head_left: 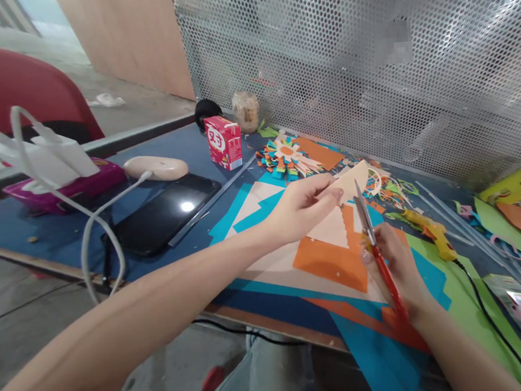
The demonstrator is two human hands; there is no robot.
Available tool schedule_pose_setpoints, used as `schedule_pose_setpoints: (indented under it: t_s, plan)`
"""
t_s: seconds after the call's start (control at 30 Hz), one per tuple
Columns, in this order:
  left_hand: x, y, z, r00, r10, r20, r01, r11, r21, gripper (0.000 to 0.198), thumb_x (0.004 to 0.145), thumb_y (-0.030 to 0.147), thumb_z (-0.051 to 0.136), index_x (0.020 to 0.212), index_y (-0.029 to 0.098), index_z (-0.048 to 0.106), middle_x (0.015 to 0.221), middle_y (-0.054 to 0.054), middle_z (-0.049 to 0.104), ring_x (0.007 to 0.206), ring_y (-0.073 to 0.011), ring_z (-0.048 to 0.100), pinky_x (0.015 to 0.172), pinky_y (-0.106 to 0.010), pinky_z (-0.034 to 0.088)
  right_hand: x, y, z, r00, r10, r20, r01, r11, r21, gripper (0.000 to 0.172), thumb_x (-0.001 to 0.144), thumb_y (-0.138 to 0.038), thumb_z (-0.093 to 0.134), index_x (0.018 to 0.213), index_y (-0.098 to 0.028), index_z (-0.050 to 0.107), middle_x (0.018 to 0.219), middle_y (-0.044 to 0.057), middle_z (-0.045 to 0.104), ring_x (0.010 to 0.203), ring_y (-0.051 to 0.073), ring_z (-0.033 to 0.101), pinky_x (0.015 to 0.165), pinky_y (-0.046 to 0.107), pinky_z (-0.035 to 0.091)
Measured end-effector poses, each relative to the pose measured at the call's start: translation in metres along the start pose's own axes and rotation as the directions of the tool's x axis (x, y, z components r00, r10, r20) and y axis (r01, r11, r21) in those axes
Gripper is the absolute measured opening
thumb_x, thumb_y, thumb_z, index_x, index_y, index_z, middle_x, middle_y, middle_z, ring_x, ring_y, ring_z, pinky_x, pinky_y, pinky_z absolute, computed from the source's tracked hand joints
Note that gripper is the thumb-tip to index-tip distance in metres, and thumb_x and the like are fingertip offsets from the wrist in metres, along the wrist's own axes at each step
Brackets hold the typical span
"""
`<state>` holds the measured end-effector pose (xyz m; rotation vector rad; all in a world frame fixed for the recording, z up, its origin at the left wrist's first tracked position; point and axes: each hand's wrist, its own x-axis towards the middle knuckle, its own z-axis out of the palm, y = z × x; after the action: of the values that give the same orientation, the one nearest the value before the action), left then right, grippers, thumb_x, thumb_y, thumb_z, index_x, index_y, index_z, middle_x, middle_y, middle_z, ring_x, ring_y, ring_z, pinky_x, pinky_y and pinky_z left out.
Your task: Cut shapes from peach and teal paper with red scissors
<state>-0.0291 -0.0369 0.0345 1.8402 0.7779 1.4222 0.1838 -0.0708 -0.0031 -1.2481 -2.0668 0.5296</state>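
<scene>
My left hand [304,207] pinches a folded piece of cream paper [353,180] between thumb and fingers, above the middle of the table. In my right hand [396,262] are scissors [384,270] with red handles, their blades pointing up and away from me. The blade tips lie against the right part of the cream paper. Below both hands spread sheets of pale, blue and orange paper [333,263]. Just beyond the cream paper is a heap of thin paper scraps [392,187], and behind it sits a fringed paper flower [286,152].
A yellow glue gun [432,232] with a black cord lies right of my right hand. At the left are a black phone [168,212], a white cable, and a purple box [66,187]. A red carton [223,143] and jar [246,110] stand before the perforated metal panel [321,50].
</scene>
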Motion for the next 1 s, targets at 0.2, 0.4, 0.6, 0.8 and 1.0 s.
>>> schedule_pose_setpoints:
  t_s: [0.2, 0.4, 0.6, 0.8, 1.0]
  plan:
    - [-0.0007, -0.003, 0.0005, 1.0, 0.003, -0.015, -0.003, 1.0, 0.024, 0.029, 0.086, 0.027, 0.043, 0.059, 0.02, 0.035, 0.058, 0.003, 0.037, 0.056, -0.0089, 0.036, 0.053, -0.025, 0.029, -0.0009, 0.0021, 0.0014, 0.999, 0.024, -0.022, -0.024, 0.999, -0.021, 0.021, 0.086, -0.041, 0.054, 0.082, -0.026, 0.04, 0.063, -0.005, 0.049, 0.049, 0.014, 0.045, 0.045, 0.025, 0.035]
    - [-0.0009, -0.0052, 0.001, 1.0, -0.006, -0.004, 0.006, 1.0, -0.016, 0.029, 0.086, 0.031, 0.044, 0.06, 0.019, 0.039, 0.061, 0.003, 0.04, 0.058, -0.0085, 0.039, 0.053, -0.023, 0.032, 0.0, 0.0033, 0.0024, 1.0, 0.008, -0.03, -0.01, 0.999, -0.05, 0.022, 0.085, -0.042, 0.054, 0.083, -0.026, 0.039, 0.063, -0.005, 0.05, 0.049, 0.014, 0.046, 0.045, 0.025, 0.035]
    - [-0.0031, -0.0087, 0.0055, 0.994, -0.079, 0.07, 0.088, 0.985, -0.146, 0.029, 0.087, 0.031, 0.047, 0.061, 0.017, 0.047, 0.059, 0.003, 0.044, 0.056, -0.0074, 0.042, 0.052, -0.021, 0.036, 0.0002, 0.0049, 0.0031, 0.999, 0.008, -0.037, -0.009, 1.0, -0.023, 0.021, 0.086, -0.042, 0.052, 0.084, -0.026, 0.039, 0.063, -0.005, 0.049, 0.049, 0.014, 0.045, 0.046, 0.025, 0.035]
    - [-0.0064, -0.0067, 0.0086, 0.973, -0.147, 0.176, 0.194, 0.937, -0.291, 0.028, 0.088, 0.029, 0.048, 0.064, 0.015, 0.053, 0.06, 0.003, 0.051, 0.055, -0.0058, 0.046, 0.052, -0.018, 0.038, -0.0006, 0.0063, 0.0036, 0.999, -0.012, -0.036, 0.011, 1.0, -0.023, 0.02, 0.087, -0.04, 0.051, 0.084, -0.025, 0.039, 0.063, -0.006, 0.048, 0.049, 0.013, 0.045, 0.046, 0.024, 0.035]
    - [-0.0067, -0.0083, 0.0068, 0.963, -0.182, 0.199, 0.236, 0.927, -0.292, 0.028, 0.087, 0.031, 0.051, 0.066, 0.014, 0.055, 0.06, 0.003, 0.051, 0.056, -0.0056, 0.048, 0.053, -0.018, 0.039, 0.0004, 0.0044, 0.0033, 0.997, -0.042, -0.067, 0.037, 0.996, -0.075, 0.021, 0.088, -0.042, 0.049, 0.081, -0.025, 0.039, 0.06, -0.006, 0.045, 0.046, 0.012, 0.042, 0.042, 0.024, 0.033]
